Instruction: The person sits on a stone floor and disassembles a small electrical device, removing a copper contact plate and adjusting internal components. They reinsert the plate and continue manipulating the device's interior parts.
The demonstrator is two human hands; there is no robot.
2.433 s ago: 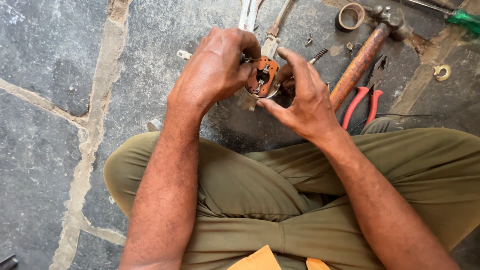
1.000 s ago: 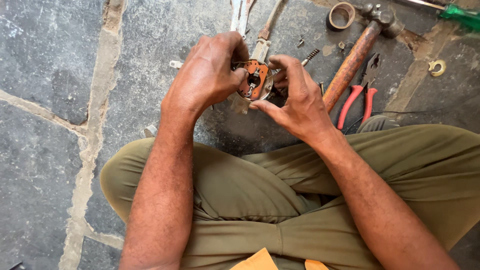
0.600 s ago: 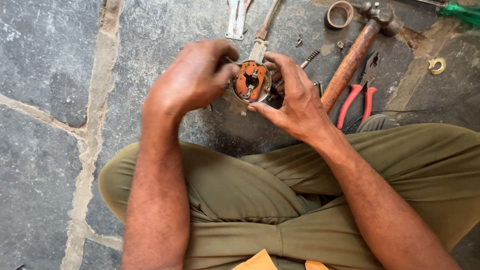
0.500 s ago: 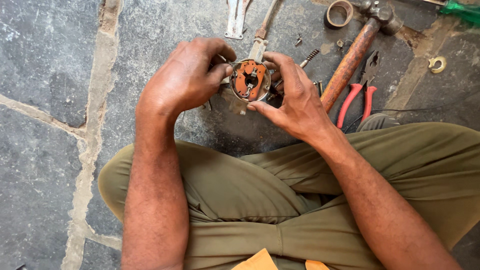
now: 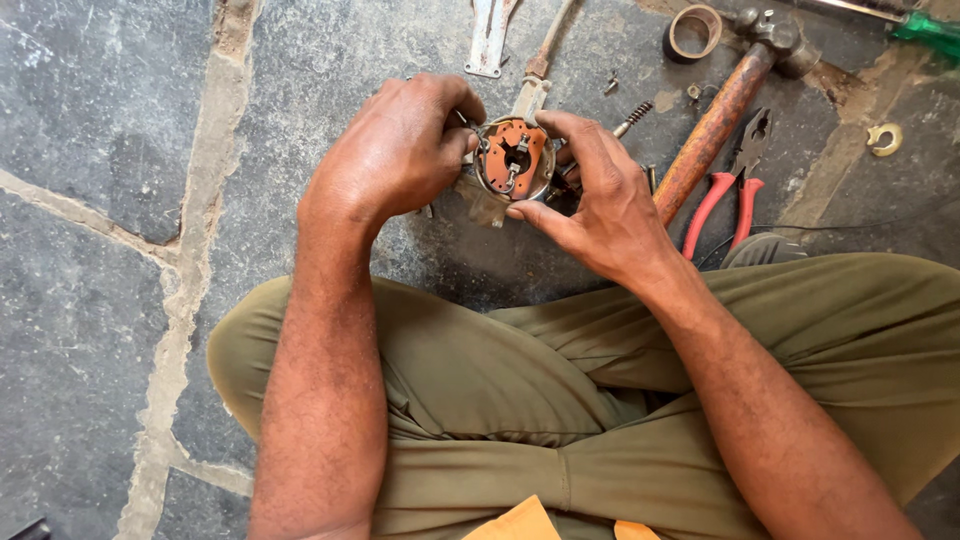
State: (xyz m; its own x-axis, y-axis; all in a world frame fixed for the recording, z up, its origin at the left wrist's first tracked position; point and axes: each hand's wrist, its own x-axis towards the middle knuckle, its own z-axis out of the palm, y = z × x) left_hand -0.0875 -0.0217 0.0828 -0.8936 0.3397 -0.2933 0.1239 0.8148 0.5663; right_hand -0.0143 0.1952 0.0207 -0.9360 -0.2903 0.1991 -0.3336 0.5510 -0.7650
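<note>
Stone floor [image 5: 110, 120], hands [image 5: 400, 150] [image 5: 600, 200] gripping orange round part [image 5: 513, 160]

A grey stone floor [image 5: 90, 120] carries a hammer [image 5: 715, 120], red-handled pliers [image 5: 725, 195], a tape roll [image 5: 695, 30] and a green-handled screwdriver [image 5: 925, 28]

The floor [image 5: 90, 120] is made of big dark grey stones with pale, sandy lines between them, in bright daylight.

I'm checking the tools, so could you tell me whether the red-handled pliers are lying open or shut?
Open: the red-handled pliers lie on the stone floor with handles spread apart.
</note>
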